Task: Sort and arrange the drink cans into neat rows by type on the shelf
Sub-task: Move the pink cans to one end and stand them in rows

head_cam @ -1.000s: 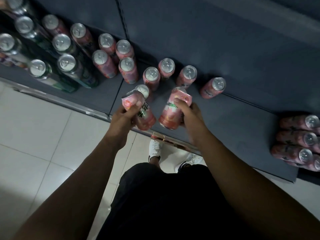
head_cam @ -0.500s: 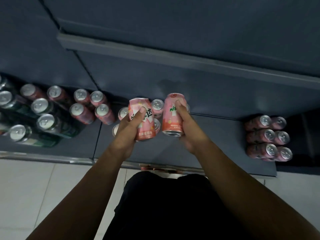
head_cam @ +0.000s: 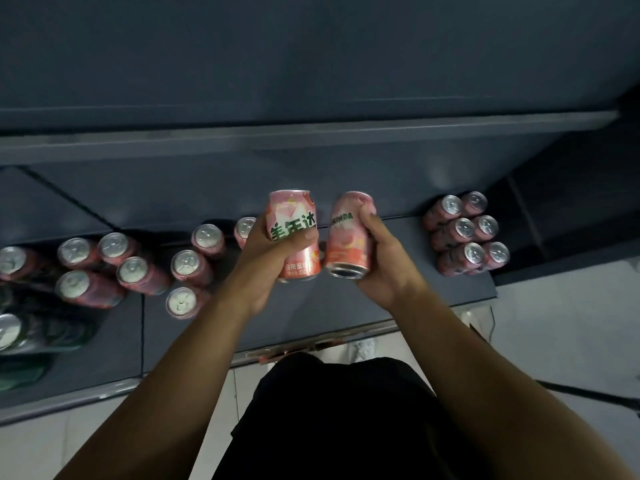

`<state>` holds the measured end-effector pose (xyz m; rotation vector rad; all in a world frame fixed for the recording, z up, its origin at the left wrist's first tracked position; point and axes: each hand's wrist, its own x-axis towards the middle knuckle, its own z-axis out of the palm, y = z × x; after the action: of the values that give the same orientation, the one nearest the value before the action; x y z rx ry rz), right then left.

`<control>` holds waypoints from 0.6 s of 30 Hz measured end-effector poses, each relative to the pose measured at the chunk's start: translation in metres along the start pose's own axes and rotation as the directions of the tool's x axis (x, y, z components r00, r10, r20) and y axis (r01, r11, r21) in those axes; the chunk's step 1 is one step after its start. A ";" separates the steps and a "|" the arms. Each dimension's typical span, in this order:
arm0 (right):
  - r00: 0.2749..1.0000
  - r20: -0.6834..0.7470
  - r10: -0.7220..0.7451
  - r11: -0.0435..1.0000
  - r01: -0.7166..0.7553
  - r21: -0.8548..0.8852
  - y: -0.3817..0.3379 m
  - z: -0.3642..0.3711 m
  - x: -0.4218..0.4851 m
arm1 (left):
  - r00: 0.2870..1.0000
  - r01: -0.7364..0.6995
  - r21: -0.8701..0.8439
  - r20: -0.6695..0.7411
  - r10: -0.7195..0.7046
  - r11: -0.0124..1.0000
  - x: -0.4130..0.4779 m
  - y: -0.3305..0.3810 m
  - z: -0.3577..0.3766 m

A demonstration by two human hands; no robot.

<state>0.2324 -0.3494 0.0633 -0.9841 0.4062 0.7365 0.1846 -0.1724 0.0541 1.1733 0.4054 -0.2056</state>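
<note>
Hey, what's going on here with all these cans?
A person is sorting drink cans on a low dark shelf. The left hand holds one pink can and the right hand holds another pink can, both lifted above the shelf. To the right, a neat block of pink cans stands in two tidy rows. To the left, a loose scatter of pink cans is not yet lined up, with darker green cans at the far left edge.

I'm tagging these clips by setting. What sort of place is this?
Probably a shop aisle or stockroom. A long dark shelf sits low above a tiled floor, stocked with many identical pink cans, some in a neat block. Each hand holds a pink can: left hand, right hand.
</note>
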 end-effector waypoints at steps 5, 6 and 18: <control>0.996 -0.084 0.007 0.993 0.003 0.122 -0.007 -0.034 -0.012 | 0.999 0.037 0.064 0.032 -0.039 0.997 0.011 -0.012 0.031; 0.997 -0.082 0.016 0.987 -0.003 0.163 -0.008 -0.043 -0.013 | 0.998 0.041 0.077 0.035 -0.044 0.996 0.012 -0.014 0.038; 0.981 -0.169 -0.095 0.995 0.095 -0.005 -0.068 -0.163 -0.013 | 0.994 0.069 0.120 -0.093 -0.058 0.990 0.031 -0.046 0.161</control>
<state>0.2740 -0.5183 0.0293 -1.0593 0.5042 0.5678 0.2285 -0.3370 0.0546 1.2954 0.5156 -0.2368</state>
